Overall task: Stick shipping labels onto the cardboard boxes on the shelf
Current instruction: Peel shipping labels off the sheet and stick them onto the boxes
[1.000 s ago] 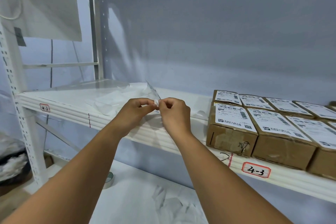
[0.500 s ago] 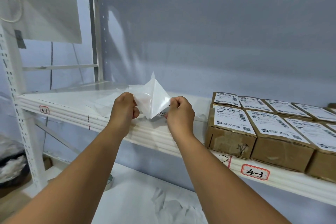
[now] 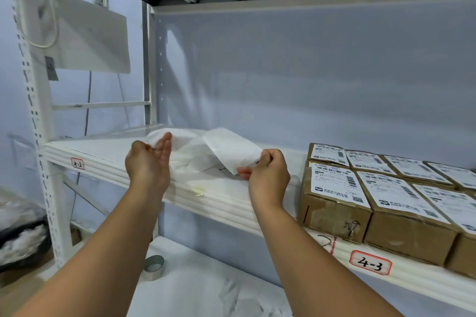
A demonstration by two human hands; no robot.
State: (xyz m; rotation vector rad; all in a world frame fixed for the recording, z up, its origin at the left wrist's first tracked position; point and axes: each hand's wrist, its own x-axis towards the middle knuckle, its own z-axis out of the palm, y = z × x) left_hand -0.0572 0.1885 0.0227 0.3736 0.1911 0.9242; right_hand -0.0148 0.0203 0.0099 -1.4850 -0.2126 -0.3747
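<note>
My right hand (image 3: 268, 176) pinches the lower corner of a white shipping label (image 3: 231, 153), which curls up and away over the white shelf (image 3: 211, 201). My left hand (image 3: 150, 162) is beside it with fingers straight, touching a crumpled translucent backing sheet (image 3: 164, 137) that lies on the shelf. Several brown cardboard boxes (image 3: 334, 203) stand in rows at the right of the shelf, each with a white printed label on top.
The shelf edge carries tags, one reading 4-3 (image 3: 371, 264). A tape roll (image 3: 154, 265) and crumpled white sheets (image 3: 231, 291) lie on the lower shelf. A dark bin with white waste (image 3: 20, 239) sits at the far left by the white upright (image 3: 36, 110).
The two hands, pinched together on one piece, pulled apart. The label has come off its backing and stays in my right hand; my left hand has opened and let the backing fall onto the shelf.
</note>
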